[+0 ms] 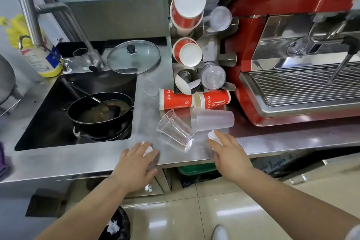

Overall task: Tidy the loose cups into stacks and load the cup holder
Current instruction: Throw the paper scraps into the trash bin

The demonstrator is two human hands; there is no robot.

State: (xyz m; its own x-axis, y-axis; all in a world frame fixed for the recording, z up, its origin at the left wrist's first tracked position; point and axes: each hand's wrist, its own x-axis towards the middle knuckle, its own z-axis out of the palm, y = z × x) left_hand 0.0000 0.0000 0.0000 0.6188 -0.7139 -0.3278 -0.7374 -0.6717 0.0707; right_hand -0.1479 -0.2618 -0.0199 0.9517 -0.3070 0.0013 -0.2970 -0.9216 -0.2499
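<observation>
A clear plastic cup lies on its side on the steel counter, with a frosted cup lying beside it to the right. Behind them two red paper cups lie on their sides. A steel cup holder stands at the back, holding red paper cups and clear cups. My left hand rests flat at the counter's front edge, fingers apart. My right hand hovers just in front of the frosted cup, fingers apart. White bandage shows on fingertips of both hands.
A sink at left holds a black pan with a ladle. A glass lid and a small glass sit behind it. A red espresso machine fills the right. Another clear cup lies near the holder's base.
</observation>
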